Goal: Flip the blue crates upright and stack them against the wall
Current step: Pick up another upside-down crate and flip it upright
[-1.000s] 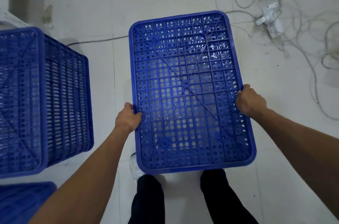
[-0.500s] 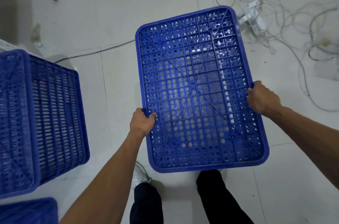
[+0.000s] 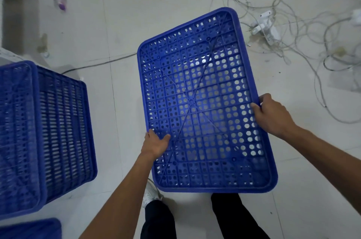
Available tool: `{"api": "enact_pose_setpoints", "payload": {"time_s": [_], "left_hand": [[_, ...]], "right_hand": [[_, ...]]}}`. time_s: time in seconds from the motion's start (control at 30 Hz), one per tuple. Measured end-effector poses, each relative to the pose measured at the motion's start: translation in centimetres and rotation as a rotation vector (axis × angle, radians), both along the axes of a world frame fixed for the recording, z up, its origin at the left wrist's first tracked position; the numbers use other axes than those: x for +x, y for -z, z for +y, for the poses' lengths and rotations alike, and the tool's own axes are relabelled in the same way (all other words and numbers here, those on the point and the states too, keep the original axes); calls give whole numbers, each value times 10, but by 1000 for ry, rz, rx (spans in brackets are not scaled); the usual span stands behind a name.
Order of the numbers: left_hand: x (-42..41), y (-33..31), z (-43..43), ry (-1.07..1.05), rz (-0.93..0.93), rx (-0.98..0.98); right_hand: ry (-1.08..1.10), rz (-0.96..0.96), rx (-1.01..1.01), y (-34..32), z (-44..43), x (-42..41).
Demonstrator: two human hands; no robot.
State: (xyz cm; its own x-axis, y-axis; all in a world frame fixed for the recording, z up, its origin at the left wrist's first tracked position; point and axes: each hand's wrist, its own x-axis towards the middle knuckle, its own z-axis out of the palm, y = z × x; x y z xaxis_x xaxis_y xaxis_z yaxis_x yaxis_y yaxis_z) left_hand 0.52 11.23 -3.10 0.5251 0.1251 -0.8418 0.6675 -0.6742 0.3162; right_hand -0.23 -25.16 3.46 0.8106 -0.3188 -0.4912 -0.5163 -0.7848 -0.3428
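We hold a blue crate [image 3: 203, 101] bottom-up in front of us, above the white tiled floor [image 3: 121, 23], so we look down on its perforated base with the crossing ribs. The crate is turned a little, its far end pointing away and to the right.

Our left hand [image 3: 155, 145] is on the left long edge of the crate, near its closer half. The palm faces up and the fingers [image 3: 151, 134] are only loosely curled; the thumb lies on the base grid and the other fingers go under the rim, so we cannot tell how firmly they close. Our right hand [image 3: 273, 115] is on the right long edge, around the middle. Its fingers are bent tight around the rim, with the thumb on top of the perforated base.

A second blue crate [image 3: 58, 131] stands upside down on the floor to our left, well apart from the held one, and a corner of a third blue crate [image 3: 31, 229] shows at the lower left edge. Loose white cables [image 3: 283, 4] and a white power adapter [image 3: 265, 25] lie on the floor beyond the held crate, to the right. Below the crate we see dark trouser legs [image 3: 230, 217] and a white shoe [image 3: 151, 193].
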Motion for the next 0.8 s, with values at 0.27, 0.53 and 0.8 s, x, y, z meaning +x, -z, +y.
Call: {"api": "enact_pose_setpoints", "payload": {"time_s": [0.27,0.53,0.8], "left_hand": [[-13,-71,-11,190,-191,-142],[-22,-129,4,225,-503,-175],[-30,-134,41,227,-579,106]], "right_hand": [[-118,-92,38,-40,74,11],[-180,-106,203,-64,175,22],[-349,-59,316,-63,280,50]]}}
